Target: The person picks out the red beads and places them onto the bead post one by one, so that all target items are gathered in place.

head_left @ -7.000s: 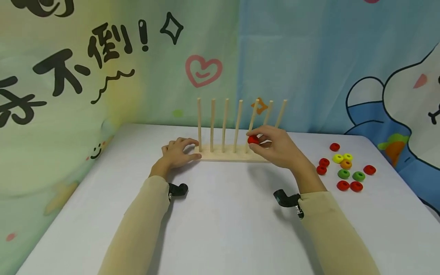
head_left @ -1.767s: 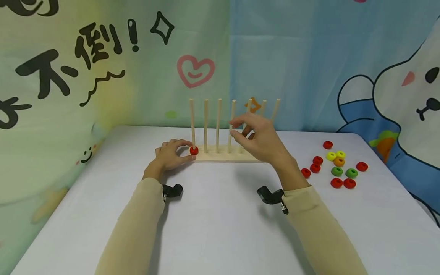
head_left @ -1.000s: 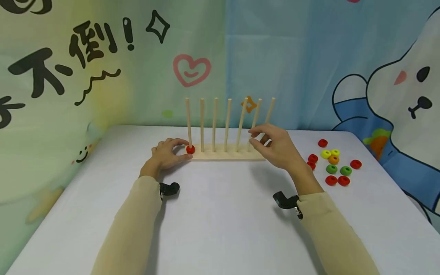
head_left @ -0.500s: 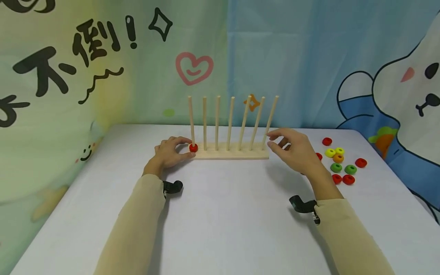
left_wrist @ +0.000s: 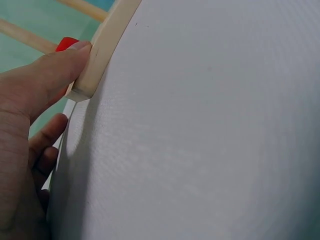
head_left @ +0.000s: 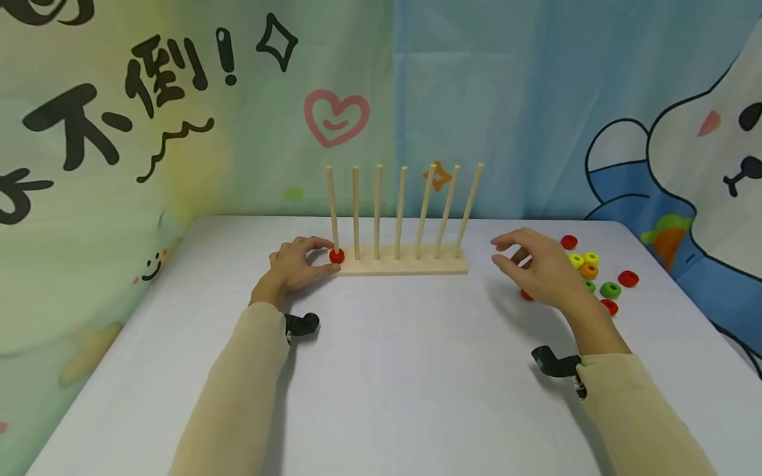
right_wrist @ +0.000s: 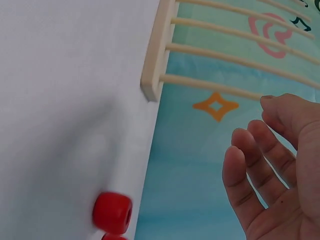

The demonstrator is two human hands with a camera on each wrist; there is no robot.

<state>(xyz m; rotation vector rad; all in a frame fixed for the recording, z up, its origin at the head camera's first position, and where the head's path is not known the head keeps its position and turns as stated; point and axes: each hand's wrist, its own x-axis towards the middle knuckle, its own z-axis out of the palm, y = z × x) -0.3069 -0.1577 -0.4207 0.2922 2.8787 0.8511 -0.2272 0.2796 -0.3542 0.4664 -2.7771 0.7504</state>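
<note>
Right hand (head_left: 542, 268) has shifted rightward, partly hiding 1 green bead (head_left: 591, 286).

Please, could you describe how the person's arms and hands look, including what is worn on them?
The left hand and right hand are bare, without gloves. Plain beige long sleeves, left sleeve and right sleeve, cover the forearms. At each cuff sits a small, bent black device: left device, right device. No cable is visible.
</note>
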